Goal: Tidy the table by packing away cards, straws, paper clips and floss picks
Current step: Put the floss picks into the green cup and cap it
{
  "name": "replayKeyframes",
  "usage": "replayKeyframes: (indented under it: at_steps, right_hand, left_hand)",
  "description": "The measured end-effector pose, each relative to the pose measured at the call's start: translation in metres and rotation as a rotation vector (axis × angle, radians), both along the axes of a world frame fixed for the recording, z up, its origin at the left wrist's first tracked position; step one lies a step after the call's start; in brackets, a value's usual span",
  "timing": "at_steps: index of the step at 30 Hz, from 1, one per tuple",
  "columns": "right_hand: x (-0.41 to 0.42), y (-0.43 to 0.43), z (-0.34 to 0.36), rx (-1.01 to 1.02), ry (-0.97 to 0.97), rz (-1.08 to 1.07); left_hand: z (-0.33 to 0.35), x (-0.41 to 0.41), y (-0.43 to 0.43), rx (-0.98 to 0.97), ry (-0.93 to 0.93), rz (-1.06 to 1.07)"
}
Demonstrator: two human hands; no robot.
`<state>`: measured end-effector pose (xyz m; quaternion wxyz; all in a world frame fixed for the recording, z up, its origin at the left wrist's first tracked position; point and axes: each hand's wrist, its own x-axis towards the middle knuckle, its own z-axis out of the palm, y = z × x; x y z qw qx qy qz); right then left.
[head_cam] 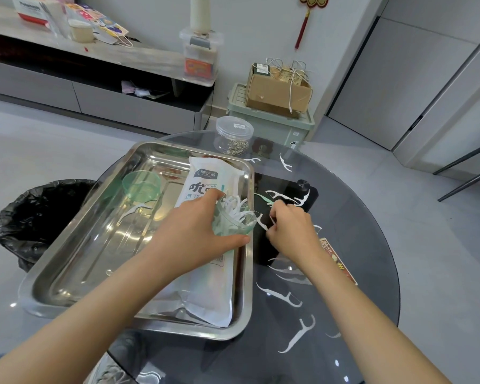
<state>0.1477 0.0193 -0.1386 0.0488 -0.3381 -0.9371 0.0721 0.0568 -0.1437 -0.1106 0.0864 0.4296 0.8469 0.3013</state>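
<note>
My left hand [197, 234] grips a clear green-tinted container [234, 221] holding several white floss picks, tilted over the right rim of the steel tray [75, 245]. My right hand [291, 231] pinches a white floss pick [262, 221] just right of the container's mouth. Several more floss picks [281, 295] lie scattered on the dark glass table [358, 245]. A white straw packet [203, 189] lies in the tray, partly under my left arm. The container's green lid [142, 185] and one floss pick [137, 210] also sit in the tray. A clear jar of paper clips [234, 135] stands at the table's far edge.
A black-lined bin [39, 214] stands left of the table. A card [337, 259] lies on the table by my right wrist. A green storage box with a cardboard box [277, 91] sits behind the table. Chair legs [466, 173] reach in at right.
</note>
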Motion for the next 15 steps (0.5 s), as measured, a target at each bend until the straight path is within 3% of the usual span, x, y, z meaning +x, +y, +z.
replayKeyframes:
  at_steps: [4,8,10,15]
  right_hand:
    - [0.005,0.007,0.019,-0.007,0.246,-0.042]
    - [0.018,-0.006,0.058,-0.513,0.605,0.107]
    - [0.025,-0.014,0.071,-0.595,0.575,0.213]
    - [0.026,-0.024,0.070,-0.540,0.437,0.260]
  left_hand:
    - [0.001,0.001,0.000,-0.019,0.018,-0.015]
    - [0.001,0.003,0.001,-0.012,0.003,-0.019]
    - [0.001,0.004,0.001,-0.004,-0.006,-0.026]
    - [-0.003,0.004,0.001,0.015,-0.005,-0.055]
